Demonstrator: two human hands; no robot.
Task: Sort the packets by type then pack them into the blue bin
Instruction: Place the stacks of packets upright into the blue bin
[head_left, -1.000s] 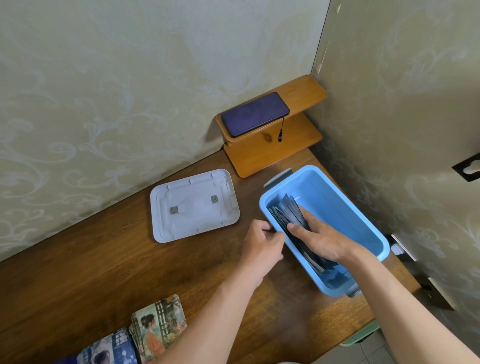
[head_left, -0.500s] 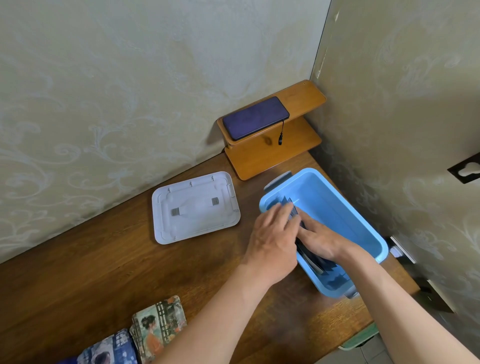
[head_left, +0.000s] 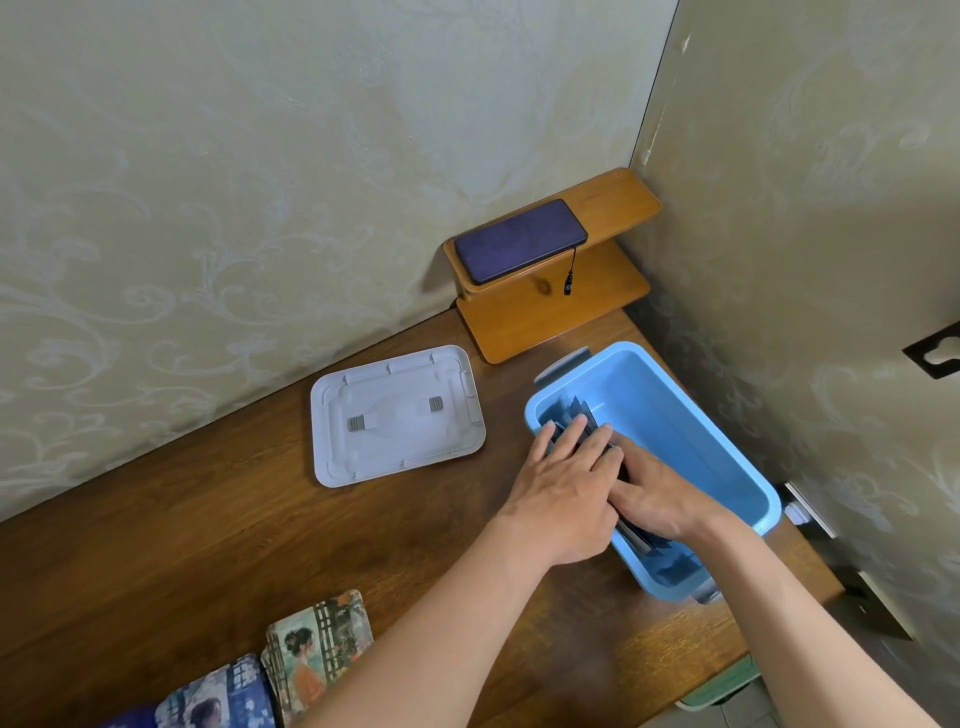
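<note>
- The left hand's (head_left: 563, 488) fingers (head_left: 597, 447) lie straight and together across the dark packets (head_left: 574, 408); a second ago they were curled at the bin's rim.
- The right hand (head_left: 662, 501) stays on the same stack, its fingers now covered by the left hand, so I cannot tell whether they grip.
- The dark packets stand on edge along the left wall of the blue bin (head_left: 727, 415), as before.
- The white lid (head_left: 397, 415) lies beside the bin on the tabletop (head_left: 208, 545), unmoved.
- The illustrated packets (head_left: 317, 644) remain at the tabletop's near edge, well apart from the bin.
</note>
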